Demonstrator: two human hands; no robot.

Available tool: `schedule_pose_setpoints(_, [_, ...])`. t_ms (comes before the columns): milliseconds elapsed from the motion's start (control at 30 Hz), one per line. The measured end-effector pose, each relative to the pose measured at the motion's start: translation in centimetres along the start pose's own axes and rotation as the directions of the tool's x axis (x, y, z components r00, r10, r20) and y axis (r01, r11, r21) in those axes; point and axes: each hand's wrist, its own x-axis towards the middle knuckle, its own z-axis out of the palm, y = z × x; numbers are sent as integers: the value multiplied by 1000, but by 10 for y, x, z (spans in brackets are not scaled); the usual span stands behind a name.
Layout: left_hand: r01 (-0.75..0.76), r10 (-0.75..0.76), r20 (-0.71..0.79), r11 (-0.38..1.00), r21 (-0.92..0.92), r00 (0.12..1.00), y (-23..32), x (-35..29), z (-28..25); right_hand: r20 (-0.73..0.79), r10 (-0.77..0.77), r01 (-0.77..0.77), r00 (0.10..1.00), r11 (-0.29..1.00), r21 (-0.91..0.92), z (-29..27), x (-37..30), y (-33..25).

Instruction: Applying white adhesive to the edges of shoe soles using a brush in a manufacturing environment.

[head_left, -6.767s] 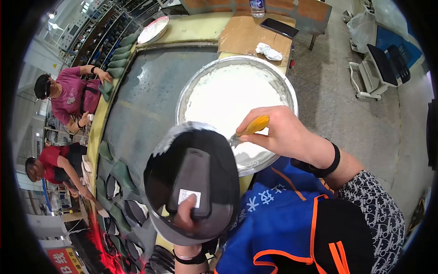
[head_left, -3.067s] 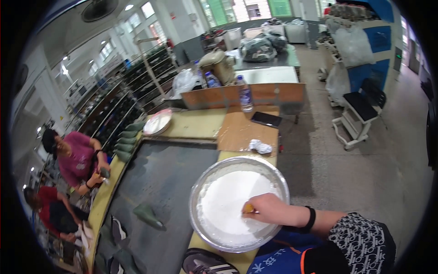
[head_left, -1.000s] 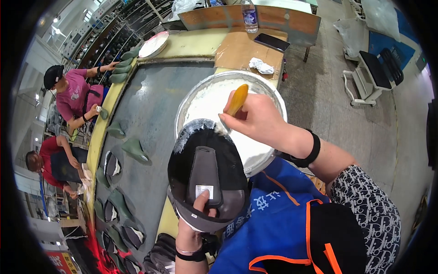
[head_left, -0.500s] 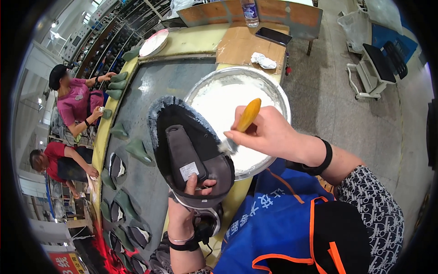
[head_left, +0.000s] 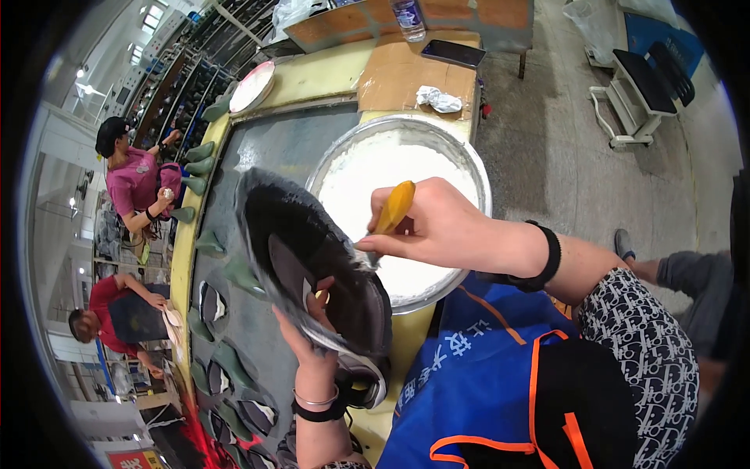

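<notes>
My left hand [head_left: 312,332] grips a dark shoe upper [head_left: 285,211] from below, its fingers reaching over the near edge. The upper's opening faces me, with a pale whitish band along its edge and a grey tongue inside. Between the thumb and fingers of my right hand [head_left: 430,223] is a brush with a wooden handle [head_left: 397,207]. Its bristles touch the right edge of the upper. Just behind stands a wide metal basin [head_left: 485,184] of thick white paste [head_left: 375,168], partly hidden by my right hand and the upper.
Green shoe lasts [head_left: 230,363] and dark uppers lie along the grey bench surface [head_left: 266,144]. A white bowl [head_left: 252,87], phone [head_left: 453,52], bottle [head_left: 408,19] and crumpled tissue [head_left: 439,99] sit at the back. Two co-workers are at the left; another person's leg [head_left: 691,273] shows at right.
The upper has tilted more edge-on and shifted slightly left, and my left fingers have moved on it. My right hand has moved a little left with the brush along the edge. A person's leg has appeared at right.
</notes>
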Motion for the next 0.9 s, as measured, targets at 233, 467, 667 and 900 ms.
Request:
schedule_pose_setpoints(233, [-36, 35, 15, 998, 42, 999, -11, 1, -5, 133, 52, -64, 990, 994, 86, 6, -1, 1])
schedule_pose_setpoints(467, [-173, 183, -30, 964, 200, 983, -15, 8, -3, 362, 266, -391, 893, 857, 336, -3, -1, 0])
schedule_pose_setpoints(667, [-279, 315, -60, 902, 328, 947, -21, 20, -5, 501, 319, -541, 804, 743, 395, -8, 1, 3])
schedule_pose_setpoints(900, [-381, 477, -89, 788, 485, 874, -22, 33, -12, 565, 338, -606, 752, 692, 393, -13, 0, 1])
